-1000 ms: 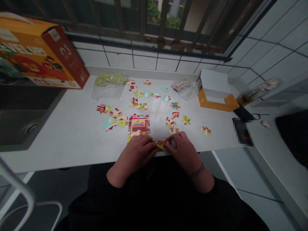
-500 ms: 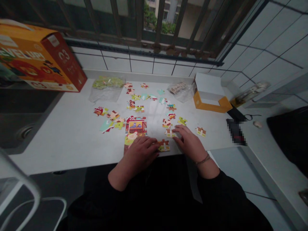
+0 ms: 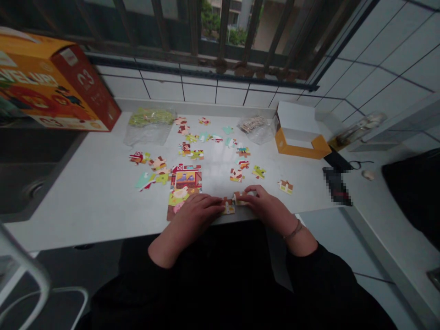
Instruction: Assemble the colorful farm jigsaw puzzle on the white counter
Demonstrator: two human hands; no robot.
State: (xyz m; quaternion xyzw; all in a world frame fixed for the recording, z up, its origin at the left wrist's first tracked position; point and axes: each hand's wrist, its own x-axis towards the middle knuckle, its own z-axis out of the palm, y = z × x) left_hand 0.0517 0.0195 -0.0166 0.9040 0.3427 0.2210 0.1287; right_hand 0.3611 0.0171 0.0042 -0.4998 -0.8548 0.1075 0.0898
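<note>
Right hand [image 3: 267,205] has drawn a fence piece [image 3: 240,197] toward the counter's [image 3: 120,204] near edge, thumb and finger pinched closed on it. Now just beside another puzzle piece [image 3: 228,206] under the left hand [image 3: 195,214], whose grip I can't make out. Looks close to joining, not yet joined.

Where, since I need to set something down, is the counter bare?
The widest patch is between the sink and the leftmost puzzle piece; a smaller one between the assembled section and the brown-patched piece. Crowded: between the plastic bags, and around the left hand and right hand.
</note>
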